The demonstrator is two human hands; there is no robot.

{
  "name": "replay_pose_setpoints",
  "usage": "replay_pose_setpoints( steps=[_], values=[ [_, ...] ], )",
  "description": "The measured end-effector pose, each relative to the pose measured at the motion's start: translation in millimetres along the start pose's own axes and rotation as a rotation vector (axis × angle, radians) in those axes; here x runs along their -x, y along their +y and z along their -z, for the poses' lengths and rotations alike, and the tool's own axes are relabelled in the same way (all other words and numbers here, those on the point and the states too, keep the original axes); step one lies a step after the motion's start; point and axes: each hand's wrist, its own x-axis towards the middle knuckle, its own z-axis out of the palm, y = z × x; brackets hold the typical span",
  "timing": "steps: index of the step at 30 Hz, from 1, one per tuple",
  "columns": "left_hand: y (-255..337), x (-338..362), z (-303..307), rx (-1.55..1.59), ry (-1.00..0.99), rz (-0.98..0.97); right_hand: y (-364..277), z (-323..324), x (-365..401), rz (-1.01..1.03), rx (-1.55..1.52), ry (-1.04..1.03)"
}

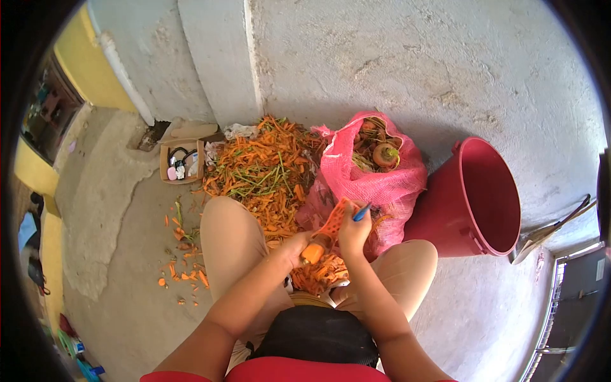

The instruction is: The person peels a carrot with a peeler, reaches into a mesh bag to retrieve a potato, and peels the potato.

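Between my knees, my left hand [295, 249] is wrapped round a thick carrot [312, 253], its pale orange end facing me. Close beside it, my right hand [352, 234] is closed on a blue-handled tool [362, 212], with the handle's end sticking out at the upper right. An orange-red strip with a dotted pattern [333, 220] runs between the two hands, over the carrot's far side; I cannot tell if it is the tool's blade. Orange peelings [320, 275] lie heaped right below my hands.
A large heap of carrot scraps and green stalks [261, 165] spreads ahead. Beside it stand a pink woven sack [375, 172] with carrots inside and a tilted red bucket [439, 210]. A cardboard box [181, 181] sits at the left; loose scraps [184, 274] dot the concrete floor.
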Motion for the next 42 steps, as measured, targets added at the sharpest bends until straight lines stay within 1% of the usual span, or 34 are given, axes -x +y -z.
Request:
replay_pose_setpoints(
  steps=[2, 5, 6, 8, 9, 11, 12, 13, 14, 15, 16, 18, 19, 21, 22, 25, 27, 28, 30, 31, 34, 35, 36, 38, 40, 41, 42],
  values=[
    [-4, -3, 7, 0.024, 0.003, 0.016, -9, 0, 5, -0.132, 0.106, -0.038],
    [0, -6, 11, -0.008, -0.063, 0.062, -3, 8, -8, 0.031, 0.351, 0.052],
    [3, -3, 11, -0.049, -0.122, 0.069, 13, 17, -24, 0.02, 0.369, 0.155],
    [8, 6, 9, -0.13, -0.244, 0.088, 27, 45, -58, -0.079, 0.531, 0.343],
    [6, 8, 7, -0.087, -0.25, 0.074, 28, 54, -66, -0.125, 0.588, 0.435],
    [3, 10, 5, 0.001, -0.26, 0.04, 30, 55, -66, -0.063, 0.3, 0.403],
    [2, 7, 7, 0.069, -0.321, 0.062, 29, 56, -64, -0.033, 0.159, 0.381],
    [3, 1, 10, 0.136, -0.383, 0.083, 31, 48, -55, -0.045, 0.111, 0.299],
    [4, -3, 11, 0.202, -0.444, 0.104, 34, 37, -44, -0.011, 0.059, 0.224],
    [5, -2, 5, 0.111, -0.242, 0.009, 29, 25, -32, 0.052, 0.064, 0.13],
    [6, 3, -3, 0.055, -0.145, 0.008, 10, 14, -15, -0.006, 0.003, 0.046],
    [9, 11, -14, -0.06, 0.046, 0.014, -9, 3, 8, 0.027, 0.119, -0.066],
    [6, 11, -11, -0.022, 0.004, 0.022, -9, 3, 7, -0.003, 0.132, -0.044],
    [4, 0, 3, 0.016, -0.141, 0.025, -9, 5, 0, -0.065, 0.158, -0.008],
    [2, -5, 10, 0.039, -0.21, 0.026, -2, 8, -8, -0.014, 0.231, 0.043],
    [2, -11, 14, 0.076, -0.355, 0.068, 35, 27, -41, -0.031, 0.295, 0.244],
    [6, 2, 9, 0.016, -0.352, 0.082, 45, 43, -59, -0.08, 0.282, 0.392],
    [8, 6, 8, -0.017, -0.351, 0.091, 49, 46, -62, -0.08, 0.247, 0.414],
    [7, 4, 10, 0.001, -0.218, 0.031, 41, 50, -64, -0.081, 0.183, 0.464],
    [6, 2, 10, 0.011, -0.153, 0.002, 39, 49, -60, -0.102, 0.143, 0.427],
    [6, 5, -2, 0.045, -0.095, 0.01, 30, 35, -43, -0.102, 0.035, 0.266],
    [4, 5, -3, -0.012, -0.013, -0.057, 23, 29, -34, -0.104, 0.054, 0.209],
    [3, 3, 0, -0.048, -0.008, -0.04, 21, 20, -25, -0.056, -0.067, 0.159],
    [2, -3, 7, -0.122, -0.002, -0.005, 7, 11, -5, -0.047, 0.042, 0.056],
    [4, 1, 0, -0.087, 0.034, 0.022, 1, 2, 10, 0.002, 0.078, -0.011],
    [5, 3, -3, -0.069, 0.052, 0.034, 1, 1, 11, 0.002, 0.109, -0.006],
    [5, 1, 1, -0.102, -0.004, 0.058, 5, 2, 6, 0.027, 0.177, 0.038]
  ],
)
